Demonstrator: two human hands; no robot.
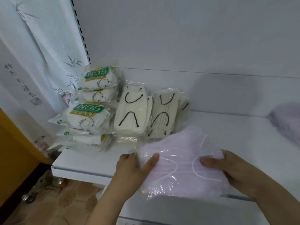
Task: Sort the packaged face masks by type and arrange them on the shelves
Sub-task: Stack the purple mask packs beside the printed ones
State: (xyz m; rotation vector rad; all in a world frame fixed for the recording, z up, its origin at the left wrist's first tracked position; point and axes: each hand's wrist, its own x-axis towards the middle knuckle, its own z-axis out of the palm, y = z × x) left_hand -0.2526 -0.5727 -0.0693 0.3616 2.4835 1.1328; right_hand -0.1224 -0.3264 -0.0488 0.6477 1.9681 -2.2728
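Lavender mask pack held at the shelf front edge, ready for placement.

The left hand (134, 166) and right hand (227, 166) each pinch one end of the lavender pack (181, 161), thumbs on top and fingers curled beneath, likely to keep the slack wrapper flat. The pack overhangs the shelf (227, 127) at its front edge. On the shelf's left end sit the N95 packs (90, 111), the cream packs (131, 111) just beside them (grouped by type); a blurred lavender item (287, 120) lies at its right end.

A shop: white slotted display shelf (227, 127) stocked with packaged masks (129, 111)
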